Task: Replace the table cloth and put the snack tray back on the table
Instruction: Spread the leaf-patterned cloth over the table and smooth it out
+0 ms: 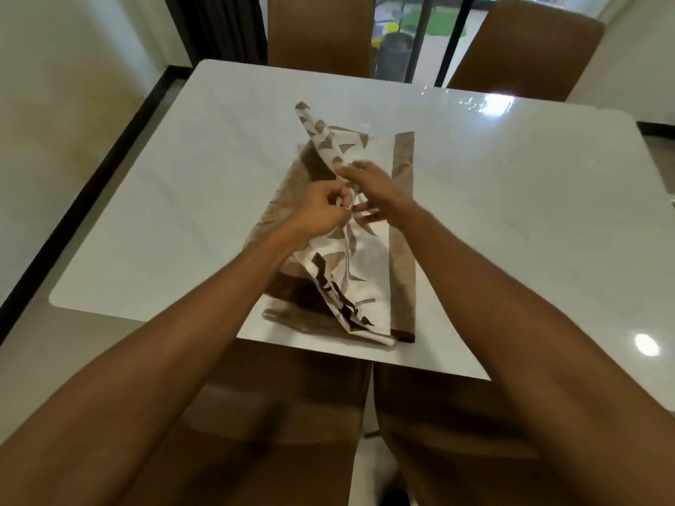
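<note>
A folded table cloth (365, 275), white with brown leaf shapes and brown borders, lies on the glossy white table (175, 199) near its front edge. My left hand (323, 204) pinches a fold of the cloth at its middle. My right hand (369, 184) grips the same raised fold just beside it, and a flap of the cloth stands up behind the fingers. Both hands meet above the centre of the cloth. No snack tray is in view.
Two brown chairs (319, 31) (526, 49) stand at the far side of the table, and two more chair backs (277, 414) (449, 432) are below my arms at the near side. A dark curtain (215, 27) and a glass door lie beyond.
</note>
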The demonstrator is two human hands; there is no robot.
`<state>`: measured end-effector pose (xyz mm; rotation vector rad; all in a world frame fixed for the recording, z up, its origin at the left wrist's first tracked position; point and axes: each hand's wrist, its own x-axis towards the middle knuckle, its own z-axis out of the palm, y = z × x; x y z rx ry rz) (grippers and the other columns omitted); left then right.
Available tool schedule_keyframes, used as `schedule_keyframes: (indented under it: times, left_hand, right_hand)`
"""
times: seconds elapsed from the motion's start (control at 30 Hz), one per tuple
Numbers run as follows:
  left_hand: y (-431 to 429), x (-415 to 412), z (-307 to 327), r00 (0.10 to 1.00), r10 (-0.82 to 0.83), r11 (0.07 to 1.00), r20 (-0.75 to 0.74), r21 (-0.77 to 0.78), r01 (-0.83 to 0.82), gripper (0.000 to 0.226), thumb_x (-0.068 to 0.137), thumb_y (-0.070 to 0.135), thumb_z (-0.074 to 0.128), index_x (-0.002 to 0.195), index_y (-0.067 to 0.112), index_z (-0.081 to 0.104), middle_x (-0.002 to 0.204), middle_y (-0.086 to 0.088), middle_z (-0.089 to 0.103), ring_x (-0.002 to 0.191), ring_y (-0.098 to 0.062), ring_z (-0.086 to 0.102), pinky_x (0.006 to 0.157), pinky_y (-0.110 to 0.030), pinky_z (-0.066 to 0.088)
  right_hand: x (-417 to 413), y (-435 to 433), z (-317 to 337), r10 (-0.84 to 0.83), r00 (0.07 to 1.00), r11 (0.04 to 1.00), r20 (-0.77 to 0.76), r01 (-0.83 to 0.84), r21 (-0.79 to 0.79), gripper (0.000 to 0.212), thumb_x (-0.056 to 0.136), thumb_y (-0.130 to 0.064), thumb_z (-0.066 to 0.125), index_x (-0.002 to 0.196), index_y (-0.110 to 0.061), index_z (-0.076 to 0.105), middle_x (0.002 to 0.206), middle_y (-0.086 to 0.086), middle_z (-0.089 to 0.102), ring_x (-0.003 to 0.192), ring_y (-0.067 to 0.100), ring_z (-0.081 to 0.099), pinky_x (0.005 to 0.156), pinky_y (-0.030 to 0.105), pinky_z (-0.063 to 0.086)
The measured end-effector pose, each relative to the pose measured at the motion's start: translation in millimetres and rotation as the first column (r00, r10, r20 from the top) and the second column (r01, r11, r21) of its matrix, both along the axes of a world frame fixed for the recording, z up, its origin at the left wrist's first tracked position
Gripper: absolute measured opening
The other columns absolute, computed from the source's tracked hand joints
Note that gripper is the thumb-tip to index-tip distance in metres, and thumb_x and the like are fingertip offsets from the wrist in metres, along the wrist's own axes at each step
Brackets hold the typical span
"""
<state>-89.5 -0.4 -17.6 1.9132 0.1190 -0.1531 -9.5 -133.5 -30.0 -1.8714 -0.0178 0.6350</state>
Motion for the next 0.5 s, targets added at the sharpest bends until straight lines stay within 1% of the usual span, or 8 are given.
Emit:
schedule_keyframes:
  times: [0.07, 0.13, 0.2, 0.23, 0.3, 0.37, 0.43, 0.5]
  left_hand:
    - [-33, 3, 12, 0.992, -0.121, 0.991, 0.029, 0.055, 0.119, 0.016, 0.077, -0.007, 0.059, 0.074, 0.009, 0.059, 0.080, -0.001, 0.058, 0.068, -0.013, 0.057, 0.056, -0.024, 0.053]
    - [-62, 5, 15, 0.979, -0.200, 0.978, 0.024, 0.071, 0.198, 0.018, 0.076, -0.007, 0.057, 0.074, 0.011, 0.060, 0.083, 0.000, 0.058, 0.065, -0.015, 0.056, 0.051, -0.027, 0.051]
    - [-93, 5, 18, 0.968, -0.243, 0.964, 0.063, 0.125, 0.234, 0.021, 0.075, -0.005, 0.056, 0.074, 0.015, 0.061, 0.079, 0.007, 0.058, 0.068, -0.009, 0.056, 0.056, -0.030, 0.050]
    - [-112, 6, 21, 0.962, -0.258, 0.959, 0.087, 0.146, 0.243, 0.022, 0.074, -0.004, 0.055, 0.075, 0.017, 0.061, 0.077, 0.011, 0.058, 0.069, -0.005, 0.056, 0.060, -0.029, 0.049]
    - [-141, 6, 27, 0.954, -0.272, 0.959, 0.125, 0.114, 0.258, 0.025, 0.077, -0.005, 0.051, 0.080, 0.016, 0.063, 0.070, 0.019, 0.058, 0.066, 0.000, 0.058, 0.061, -0.022, 0.042]
    - [-176, 6, 33, 0.936, -0.324, 0.944, 0.139, -0.017, 0.330, 0.028, 0.079, -0.009, 0.049, 0.088, 0.012, 0.065, 0.077, 0.026, 0.062, 0.078, 0.001, 0.065, 0.067, -0.017, 0.044]
    - [-210, 3, 35, 0.910, -0.400, 0.896, 0.112, -0.158, 0.414, 0.032, 0.082, -0.012, 0.052, 0.099, 0.010, 0.068, 0.100, 0.016, 0.068, 0.088, 0.005, 0.066, 0.075, -0.014, 0.049]
    - [-227, 3, 21, 0.899, -0.431, 0.869, 0.074, -0.234, 0.436, 0.029, 0.084, -0.008, 0.061, 0.107, 0.008, 0.068, 0.109, 0.002, 0.070, 0.103, -0.004, 0.067, 0.080, -0.018, 0.052]
  right_hand:
    - [14, -17, 18, -0.045, 0.998, 0.998, 0.039, 0.046, -0.037, 0.051, 0.091, -0.027, 0.071, 0.133, -0.024, 0.044, 0.107, 0.000, 0.060, 0.090, 0.018, 0.064, 0.070, 0.035, 0.058]
    - [27, -38, 24, -0.052, 0.993, 0.980, 0.105, 0.071, -0.184, 0.068, 0.089, -0.012, 0.069, 0.148, -0.020, 0.037, 0.122, 0.005, 0.053, 0.097, 0.021, 0.061, 0.068, 0.031, 0.058]
    - [36, -69, 22, -0.088, 0.971, 0.938, 0.221, 0.156, -0.310, 0.063, 0.089, -0.008, 0.062, 0.148, -0.018, 0.044, 0.139, 0.008, 0.050, 0.111, 0.025, 0.058, 0.078, 0.032, 0.058]
    - [39, -92, 21, -0.119, 0.956, 0.929, 0.269, 0.202, -0.309, 0.055, 0.090, -0.007, 0.058, 0.143, -0.018, 0.051, 0.142, 0.007, 0.051, 0.116, 0.025, 0.057, 0.083, 0.032, 0.057]
    - [43, -127, 20, -0.247, 0.920, 0.929, 0.305, 0.314, -0.196, 0.042, 0.092, -0.009, 0.051, 0.131, -0.019, 0.063, 0.138, 0.004, 0.056, 0.115, 0.021, 0.057, 0.084, 0.027, 0.052]
    - [38, -172, 23, -0.429, 0.853, 0.878, 0.296, 0.471, -0.085, 0.030, 0.092, -0.011, 0.052, 0.110, -0.022, 0.073, 0.116, -0.001, 0.068, 0.105, 0.017, 0.063, 0.085, 0.026, 0.052]
    - [26, -228, 7, -0.598, 0.773, 0.785, 0.213, 0.618, -0.040, 0.029, 0.087, -0.008, 0.050, 0.078, -0.024, 0.074, 0.088, -0.007, 0.071, 0.087, 0.014, 0.067, 0.077, 0.026, 0.054]
    - [6, -279, -24, -0.746, 0.660, 0.660, 0.083, 0.751, -0.039, 0.027, 0.078, -0.011, 0.053, 0.067, -0.020, 0.076, 0.083, -0.001, 0.074, 0.088, 0.024, 0.072, 0.073, 0.033, 0.057]
